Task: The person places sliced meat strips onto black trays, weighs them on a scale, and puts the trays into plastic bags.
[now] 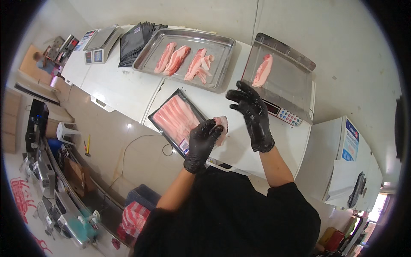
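My left hand (205,138), in a black glove, grips a folded slice of raw pork belly (221,123) above the table's near edge. To its right, my right hand (252,110), gloved too, is held up with fingers apart and nothing in it, just in front of a digital scale (282,86). One pork strip (263,70) lies on the scale's platform. A black-edged pack of pork belly slices (175,117) lies partly behind my left hand. Beyond it, a metal tray (226,69) holds several pork pieces (176,61), some of them small offcuts.
Black packaging sheets (136,40) are stacked left of the tray. A second scale (101,45) stands farther left on the white table (112,80). A white appliance (324,154) is at the right. A stool (66,132) and a hammer (87,147) are on the floor; a person (45,64) is far left.
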### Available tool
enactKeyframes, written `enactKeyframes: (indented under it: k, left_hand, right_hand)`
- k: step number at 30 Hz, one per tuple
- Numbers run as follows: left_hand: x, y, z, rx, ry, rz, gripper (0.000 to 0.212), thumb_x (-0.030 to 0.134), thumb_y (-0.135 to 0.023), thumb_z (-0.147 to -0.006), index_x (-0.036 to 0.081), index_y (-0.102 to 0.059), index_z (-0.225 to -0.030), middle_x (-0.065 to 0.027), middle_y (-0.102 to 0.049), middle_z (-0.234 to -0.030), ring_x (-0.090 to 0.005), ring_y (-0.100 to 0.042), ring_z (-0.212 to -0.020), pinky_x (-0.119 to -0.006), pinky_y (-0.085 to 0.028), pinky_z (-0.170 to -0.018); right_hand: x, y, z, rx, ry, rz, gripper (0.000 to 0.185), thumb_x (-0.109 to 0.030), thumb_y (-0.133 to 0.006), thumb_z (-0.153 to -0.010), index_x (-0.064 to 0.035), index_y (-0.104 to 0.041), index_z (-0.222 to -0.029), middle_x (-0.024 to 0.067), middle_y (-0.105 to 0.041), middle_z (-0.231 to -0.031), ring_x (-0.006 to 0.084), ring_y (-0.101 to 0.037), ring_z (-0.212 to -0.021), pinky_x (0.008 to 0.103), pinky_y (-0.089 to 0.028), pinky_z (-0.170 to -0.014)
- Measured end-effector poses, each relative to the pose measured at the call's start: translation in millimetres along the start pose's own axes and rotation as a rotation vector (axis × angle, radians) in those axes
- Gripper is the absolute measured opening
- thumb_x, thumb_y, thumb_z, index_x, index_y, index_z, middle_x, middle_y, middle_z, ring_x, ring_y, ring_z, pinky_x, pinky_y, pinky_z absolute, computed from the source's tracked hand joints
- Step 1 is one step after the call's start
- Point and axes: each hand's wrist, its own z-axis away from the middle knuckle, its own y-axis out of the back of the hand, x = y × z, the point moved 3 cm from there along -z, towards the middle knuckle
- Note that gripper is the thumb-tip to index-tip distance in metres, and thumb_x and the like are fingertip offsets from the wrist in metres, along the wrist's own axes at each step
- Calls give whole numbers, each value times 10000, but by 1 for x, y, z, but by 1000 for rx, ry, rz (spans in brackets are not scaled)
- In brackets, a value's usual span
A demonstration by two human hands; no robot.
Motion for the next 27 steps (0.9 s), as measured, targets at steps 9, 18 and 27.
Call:
enactKeyframes:
  k: [9,18,27]
  left_hand:
    - [25,2,13,-237,-40,-242,269,-26,-728,-909,-70,-676,-1169,-110,-728,-1104,-150,-671,-1006,-308,-534,-919]
    - [29,-3,13,-280,-193,-407,265,-39,-693,-923,-37,-696,-1188,-111,-759,-1056,-150,-687,-951,-296,-530,-863]
    - [10,7,15,-208,-141,-457,244,-55,-673,-930,-36,-699,-1172,-82,-740,-1008,-141,-674,-928,-292,-527,-843]
  right_hand:
    - [-5,-10,33,-315,208,643,435,-28,-778,-873,-9,-667,-1293,149,-709,-1286,238,-680,-1190,383,-543,-994]
    - [6,-5,39,-238,203,662,420,-10,-815,-810,-49,-731,-1220,118,-757,-1168,237,-728,-1062,366,-574,-925]
    - [5,-10,33,-205,206,680,400,-54,-828,-815,-47,-742,-1205,121,-759,-1157,208,-729,-1034,349,-566,-918]
